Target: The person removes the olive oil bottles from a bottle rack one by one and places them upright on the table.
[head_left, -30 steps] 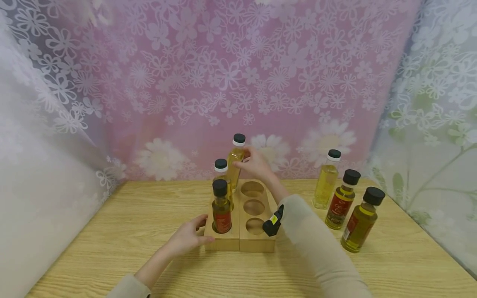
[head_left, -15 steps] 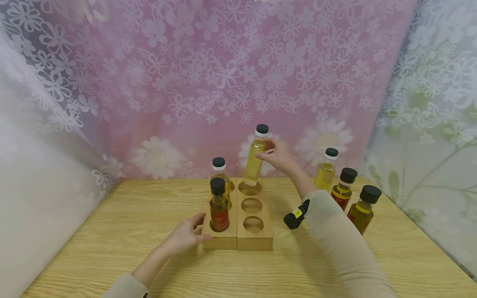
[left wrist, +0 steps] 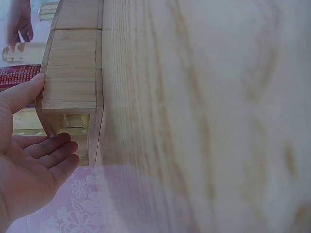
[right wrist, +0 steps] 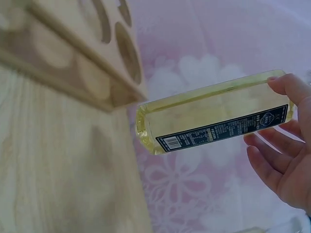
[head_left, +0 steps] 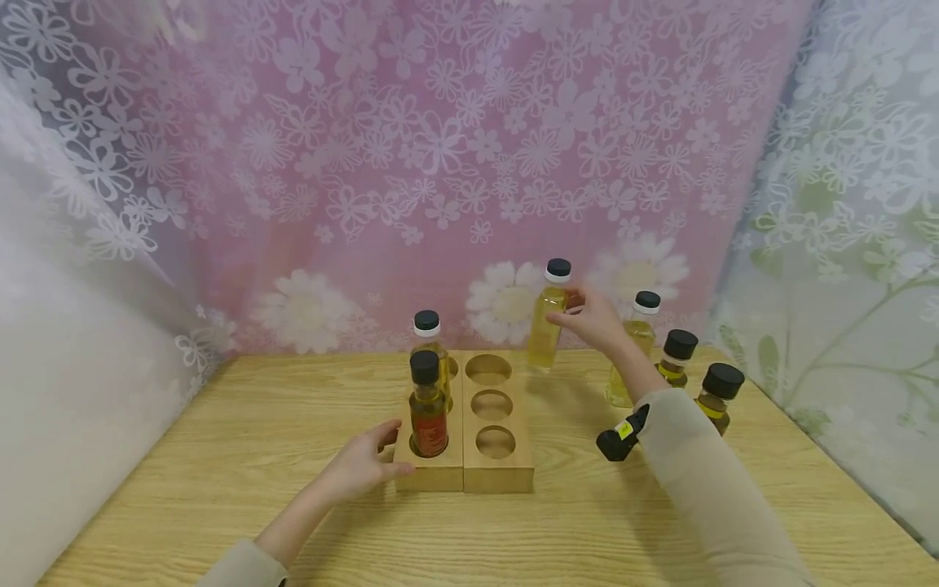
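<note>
Pale wood-grain counter point(head_left: 293, 391) across lower frame; pink floral curtain point(head_left: 367, 122) behind, whitish patterned curtain point(head_left: 844, 228) at right. Left hand point(head_left: 361, 466), lower centre-left, fingers loosely bent, thumb touching near left corner of wooden rack point(head_left: 498, 479). Right hand point(head_left: 597, 320), right of centre, pinches pale-oil bottle point(head_left: 544, 330) between thumb and fingers, off counter. One second ago bottle at rack's far left hole; now right of rack. Left hand unchanged, two bottles point(head_left: 429, 428) still in rack.
</note>
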`<state>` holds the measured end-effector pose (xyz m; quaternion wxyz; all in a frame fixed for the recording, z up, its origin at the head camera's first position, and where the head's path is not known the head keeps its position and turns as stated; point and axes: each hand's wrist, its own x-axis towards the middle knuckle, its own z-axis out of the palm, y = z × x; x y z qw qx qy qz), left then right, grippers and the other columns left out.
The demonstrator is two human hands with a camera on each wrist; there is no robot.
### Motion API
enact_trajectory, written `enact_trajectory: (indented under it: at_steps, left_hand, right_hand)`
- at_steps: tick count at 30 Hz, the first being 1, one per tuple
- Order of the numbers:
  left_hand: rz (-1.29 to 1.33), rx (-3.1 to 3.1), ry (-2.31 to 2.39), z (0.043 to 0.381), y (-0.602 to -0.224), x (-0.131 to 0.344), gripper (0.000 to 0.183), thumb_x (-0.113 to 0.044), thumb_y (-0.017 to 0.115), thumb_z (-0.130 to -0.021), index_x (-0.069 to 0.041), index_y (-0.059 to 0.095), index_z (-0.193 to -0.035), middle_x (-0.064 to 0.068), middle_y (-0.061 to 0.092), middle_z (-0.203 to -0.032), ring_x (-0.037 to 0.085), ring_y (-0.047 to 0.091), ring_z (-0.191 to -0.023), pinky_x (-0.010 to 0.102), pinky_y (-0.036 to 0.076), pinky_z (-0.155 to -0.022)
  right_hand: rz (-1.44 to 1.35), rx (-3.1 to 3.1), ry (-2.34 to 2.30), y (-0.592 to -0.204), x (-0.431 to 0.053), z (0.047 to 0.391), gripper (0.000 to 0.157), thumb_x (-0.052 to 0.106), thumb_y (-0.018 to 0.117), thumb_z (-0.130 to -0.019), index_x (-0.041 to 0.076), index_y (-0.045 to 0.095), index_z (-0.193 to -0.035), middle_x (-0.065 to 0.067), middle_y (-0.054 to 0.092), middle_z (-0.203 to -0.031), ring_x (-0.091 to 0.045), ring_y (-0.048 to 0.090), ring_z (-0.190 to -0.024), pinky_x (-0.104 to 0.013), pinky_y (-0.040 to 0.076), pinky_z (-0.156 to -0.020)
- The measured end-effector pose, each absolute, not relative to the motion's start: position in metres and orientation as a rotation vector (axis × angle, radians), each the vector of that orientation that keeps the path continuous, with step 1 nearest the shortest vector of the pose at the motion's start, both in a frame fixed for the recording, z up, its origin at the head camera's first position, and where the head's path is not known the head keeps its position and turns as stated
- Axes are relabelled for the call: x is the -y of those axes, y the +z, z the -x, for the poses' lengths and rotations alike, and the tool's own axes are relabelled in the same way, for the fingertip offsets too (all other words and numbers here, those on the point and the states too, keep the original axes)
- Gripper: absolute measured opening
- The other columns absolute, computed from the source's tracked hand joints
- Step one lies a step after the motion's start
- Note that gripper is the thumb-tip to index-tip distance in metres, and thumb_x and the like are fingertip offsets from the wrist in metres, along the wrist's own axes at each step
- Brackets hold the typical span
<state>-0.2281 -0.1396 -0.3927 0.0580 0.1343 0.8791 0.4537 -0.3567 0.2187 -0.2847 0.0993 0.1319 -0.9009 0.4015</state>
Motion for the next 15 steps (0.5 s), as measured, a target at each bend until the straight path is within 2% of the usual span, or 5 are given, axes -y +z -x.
enact_trajectory:
  at_steps: [15]
  left_hand:
    - [-0.432,-2.653,1.383,0.228,-0.392,0.14,0.082,-0.028,0.075,-0.079,0.009,0.033,-0.139,0.025,0.048,-0.13,0.044,0.042,-0.121,0.055,0.038,-0.094]
  right_hand:
    - [-0.416,2.718,1.179,-0.322,-0.237,0.357,0.067,0.028,0.068,-0.085,-0.004,0.039,-0.137,-0.026,0.051,-0.119,-0.04,0.053,-0.107,-0.047,0.048,-0.083]
